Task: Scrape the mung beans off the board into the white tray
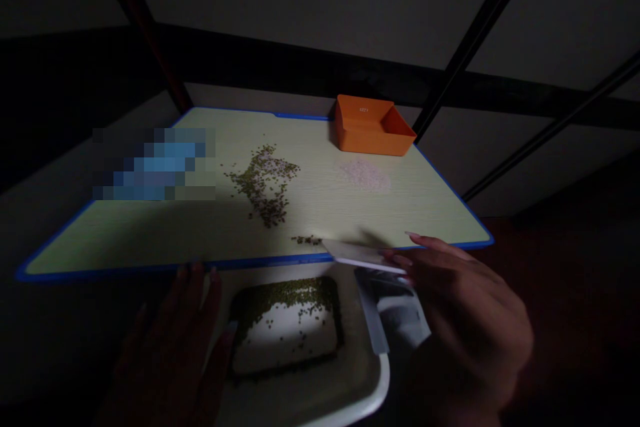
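Note:
My right hand (470, 307) pinches a flat, pale, thin-edged scraper-like piece (365, 257). Its tip touches the board near a short line of small dark beans (307, 240) by the front edge. At the left side of a white plastic tub (383, 380), my left hand (175, 340) grips the wall, thumb inside and fingers near the board's edge. Small green beans (285, 293) lie along the tub's far side and in its corners. Farther back on the board is a loose patch of mixed green and dark reddish beans (273, 203).
The pale tabletop (320, 200) has a blue rim. A pile of whitish grains (367, 175) lies in front of an orange open box (373, 137) at the back right. At left is a blurred-out blue item (160, 163). A clear plastic piece (400, 313) hangs beside the tub.

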Available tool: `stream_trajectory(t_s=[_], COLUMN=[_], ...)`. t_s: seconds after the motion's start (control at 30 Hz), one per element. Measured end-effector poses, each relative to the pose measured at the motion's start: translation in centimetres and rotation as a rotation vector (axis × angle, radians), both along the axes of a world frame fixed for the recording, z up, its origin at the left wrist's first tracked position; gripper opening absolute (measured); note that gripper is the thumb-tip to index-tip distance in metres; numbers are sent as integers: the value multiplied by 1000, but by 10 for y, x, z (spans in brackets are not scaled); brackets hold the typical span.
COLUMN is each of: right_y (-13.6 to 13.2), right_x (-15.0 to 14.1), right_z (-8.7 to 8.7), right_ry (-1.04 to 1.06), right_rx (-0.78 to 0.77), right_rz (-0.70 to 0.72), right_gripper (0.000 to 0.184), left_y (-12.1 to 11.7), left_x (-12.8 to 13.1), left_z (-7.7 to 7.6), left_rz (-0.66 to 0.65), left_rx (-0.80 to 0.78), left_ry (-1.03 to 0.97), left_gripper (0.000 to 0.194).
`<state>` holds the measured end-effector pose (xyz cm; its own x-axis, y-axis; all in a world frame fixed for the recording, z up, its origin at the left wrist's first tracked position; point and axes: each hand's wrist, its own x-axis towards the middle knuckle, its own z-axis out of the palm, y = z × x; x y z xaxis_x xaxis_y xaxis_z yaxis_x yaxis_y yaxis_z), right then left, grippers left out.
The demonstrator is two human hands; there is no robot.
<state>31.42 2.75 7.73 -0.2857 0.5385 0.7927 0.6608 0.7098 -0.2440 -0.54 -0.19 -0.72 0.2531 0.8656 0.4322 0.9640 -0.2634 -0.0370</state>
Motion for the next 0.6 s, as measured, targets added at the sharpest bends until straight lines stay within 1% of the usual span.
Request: stream_trajectory(t_s=[0.1, 0.23, 0.37, 0.47, 0.6], right_y=[-6, -9, -9, -11, -15], right_x=[-8, -20, -25, -23, -17], right_z=[0, 1, 1, 3, 5], right_ry=[16, -41, -78, -116, -169], right_rx=[-20, -23, -46, -40, -36], right_rz=[39, 72, 81, 48, -51], right_gripper=[24, 17, 17, 18, 17], left_y=[-1, -1, 0, 0, 0], left_x=[-1, -1, 1, 2, 3], left_z=[-1, -3, -2, 1, 3], left_rz=[-2, -6, -22, -37, -64], left_rx=[1, 23, 28, 30, 46], left_ry=[-1, -12, -35, -52, -95], left_gripper=[66, 65, 65, 66, 65])
